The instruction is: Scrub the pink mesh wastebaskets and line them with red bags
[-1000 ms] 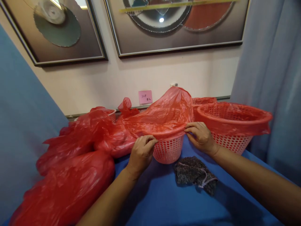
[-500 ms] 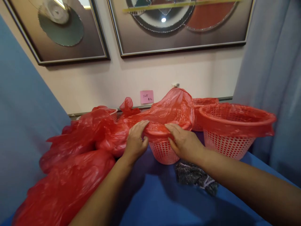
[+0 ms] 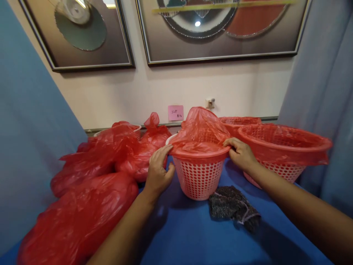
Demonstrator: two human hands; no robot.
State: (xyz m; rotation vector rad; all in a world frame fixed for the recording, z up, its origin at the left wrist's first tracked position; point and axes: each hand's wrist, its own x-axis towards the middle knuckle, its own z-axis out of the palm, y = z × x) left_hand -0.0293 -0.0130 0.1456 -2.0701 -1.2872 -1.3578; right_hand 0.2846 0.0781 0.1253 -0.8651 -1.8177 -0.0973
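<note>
The left hand [image 3: 158,167] and the right hand [image 3: 241,154] are now spread to opposite sides of the small basket [image 3: 198,180]; half a second earlier they are close together on its near rim. The red bag [image 3: 202,129] no longer billows off to the left but stands as a loose hump over the back of the basket. Its edge is turned down in a smooth band over the near rim, so the front looks seated and the back does not.

The left fingers lie flat on the film at the rim with the thumb under, pinching it. The right fingers are curled over the far side, gripping the bag's edge.

The basket stands upright on the blue tablecloth [image 3: 187,235], with a dark cloth bundle [image 3: 233,208] just in front, a larger lined basket [image 3: 284,147] to the right and a pile of red bags [image 3: 82,206] to the left
</note>
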